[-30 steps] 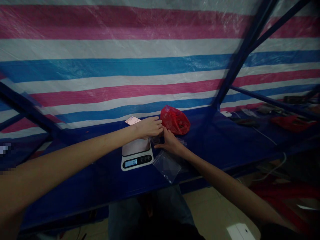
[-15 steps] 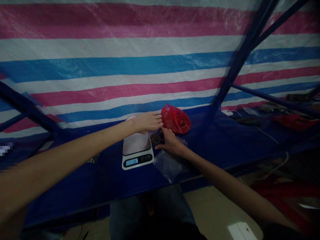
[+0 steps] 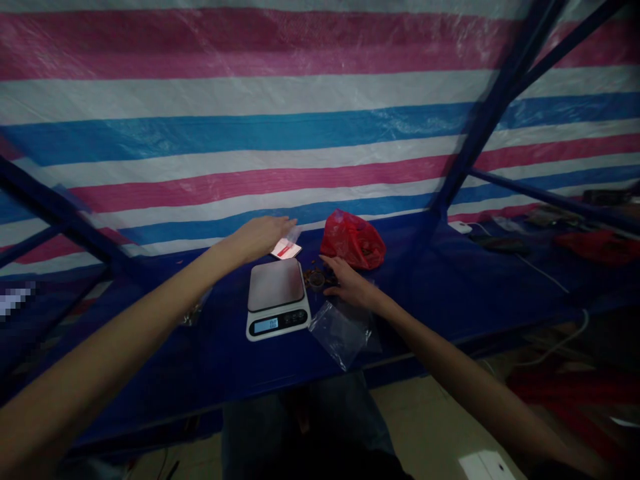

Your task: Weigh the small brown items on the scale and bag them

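My left hand [image 3: 267, 235] is above the back of the kitchen scale, fingers bent down around a small clear plastic bag [image 3: 293, 234]. Just below it lies a flat white-and-red item [image 3: 287, 249], perhaps a phone or card. The digital scale [image 3: 277, 285] carries nothing on its plate; its display is lit. My right hand [image 3: 349, 283] rests low over the table, thumb and fingers apart, beside a small round clear item [image 3: 316, 279] among small brown pieces. Behind it sits an open red plastic bag [image 3: 353, 240] with brownish contents. Flat clear zip bags [image 3: 345, 333] lie under and in front of the right hand.
The blue table [image 3: 225, 367] runs along a striped tarp [image 3: 250, 140]. Blue metal posts [image 3: 473, 143] rise at both sides. To the right are a white cable [image 3: 545, 272], another red bag [image 3: 600, 245] and dark items. A small clear packet [image 3: 193, 313] lies left of the scale.
My left hand has moved left, away from the red bag, uncovering the scale plate and the white-and-red item. The right hand has stayed nearly in place.
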Motion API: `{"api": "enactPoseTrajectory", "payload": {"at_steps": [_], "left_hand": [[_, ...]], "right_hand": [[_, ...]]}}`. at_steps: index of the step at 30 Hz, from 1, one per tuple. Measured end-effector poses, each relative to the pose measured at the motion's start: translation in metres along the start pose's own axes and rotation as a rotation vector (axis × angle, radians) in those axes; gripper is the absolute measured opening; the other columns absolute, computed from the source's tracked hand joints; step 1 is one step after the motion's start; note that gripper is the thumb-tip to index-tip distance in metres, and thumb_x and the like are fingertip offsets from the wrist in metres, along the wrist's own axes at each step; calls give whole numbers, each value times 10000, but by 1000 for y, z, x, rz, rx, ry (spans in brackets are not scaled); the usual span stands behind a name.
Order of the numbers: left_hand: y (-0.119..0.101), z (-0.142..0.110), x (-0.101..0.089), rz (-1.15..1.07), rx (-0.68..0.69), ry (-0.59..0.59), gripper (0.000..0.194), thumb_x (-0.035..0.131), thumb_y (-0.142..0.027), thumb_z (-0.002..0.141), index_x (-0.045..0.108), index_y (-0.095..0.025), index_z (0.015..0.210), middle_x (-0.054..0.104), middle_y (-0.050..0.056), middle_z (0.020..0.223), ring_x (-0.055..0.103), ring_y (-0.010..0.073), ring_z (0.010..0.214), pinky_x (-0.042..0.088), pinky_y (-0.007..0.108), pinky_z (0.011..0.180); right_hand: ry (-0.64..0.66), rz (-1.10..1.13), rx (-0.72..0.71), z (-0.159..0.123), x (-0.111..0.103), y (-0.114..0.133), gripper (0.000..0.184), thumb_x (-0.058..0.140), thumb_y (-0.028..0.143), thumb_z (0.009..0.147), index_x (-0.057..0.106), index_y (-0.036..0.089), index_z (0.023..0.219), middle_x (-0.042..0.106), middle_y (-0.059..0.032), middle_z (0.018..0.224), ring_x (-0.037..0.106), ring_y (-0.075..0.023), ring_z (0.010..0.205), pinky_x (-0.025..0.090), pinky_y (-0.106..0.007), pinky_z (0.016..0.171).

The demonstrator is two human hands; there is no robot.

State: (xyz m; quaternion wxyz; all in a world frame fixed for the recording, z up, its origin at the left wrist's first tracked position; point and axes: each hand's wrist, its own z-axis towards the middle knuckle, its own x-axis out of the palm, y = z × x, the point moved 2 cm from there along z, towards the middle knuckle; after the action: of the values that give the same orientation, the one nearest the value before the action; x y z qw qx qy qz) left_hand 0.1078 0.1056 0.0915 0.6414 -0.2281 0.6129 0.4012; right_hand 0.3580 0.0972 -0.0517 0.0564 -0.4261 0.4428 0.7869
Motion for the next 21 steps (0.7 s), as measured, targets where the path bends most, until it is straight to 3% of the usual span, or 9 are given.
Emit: {"api": "enactPoseTrajectory", "payload": {"at_steps": [3,5,8,10,12,15,18,21], "left_hand": [[8,-40,8,-437,-237,-138,354,491,-298,986,763,-189,1185,809,118,1120,767,267,963,564,339,802],[7,-67,21,-753,-473,-266,346,590,-443,942,786,-160,978,817,107,882,752,238,724,558,302,622],[2,-99,44,-1079,-714,-344,403,723,-545,824,718,-165,959,716,21,616,578,162,401,420,254,378],[1,-114,56,-1185,-757,-374,426,727,-602,811,659,-191,899,590,-48,503,462,120,331,342,227,329],[5,-125,62,-1226,-754,-421,469,695,-652,826,599,-198,757,511,-62,481,418,92,350,318,206,338],[12,-138,67,-1260,-775,-452,515,715,-665,802,608,-179,671,540,-31,526,457,93,424,355,205,376],[18,-146,72,-1347,-849,-456,482,772,-625,756,730,-158,866,671,12,654,531,124,487,431,234,415],[20,-150,75,-1420,-884,-457,538,818,-545,726,746,-150,1085,764,59,807,613,143,570,493,248,500]], "right_hand": [[36,-17,-33,-1,-5,4,810,806,96,796,504,234,1534,539,-152,1431,533,-315,1357,414,-522,1186],[35,-40,-38,1,-5,6,769,832,112,778,561,231,1488,553,-144,1398,553,-315,1323,434,-526,1167],[28,-75,-49,4,-2,9,704,864,156,771,615,216,1428,577,-138,1342,574,-314,1276,460,-529,1135],[23,-94,-54,5,-2,11,678,863,165,782,623,218,1414,588,-129,1309,584,-305,1246,472,-520,1118],[20,-113,-55,5,-3,13,681,863,173,788,615,225,1420,587,-121,1296,583,-298,1235,474,-509,1111],[7,-165,-65,6,-7,19,626,877,207,786,656,216,1372,587,-119,1264,573,-303,1216,479,-493,1094],[16,-212,-77,8,-9,26,465,879,233,791,735,204,1232,610,-116,1184,584,-304,1140,504,-480,1026],[30,-197,-58,13,-9,31,375,878,240,794,754,200,1145,638,-110,1132,595,-298,1090,514,-478,983]]}}
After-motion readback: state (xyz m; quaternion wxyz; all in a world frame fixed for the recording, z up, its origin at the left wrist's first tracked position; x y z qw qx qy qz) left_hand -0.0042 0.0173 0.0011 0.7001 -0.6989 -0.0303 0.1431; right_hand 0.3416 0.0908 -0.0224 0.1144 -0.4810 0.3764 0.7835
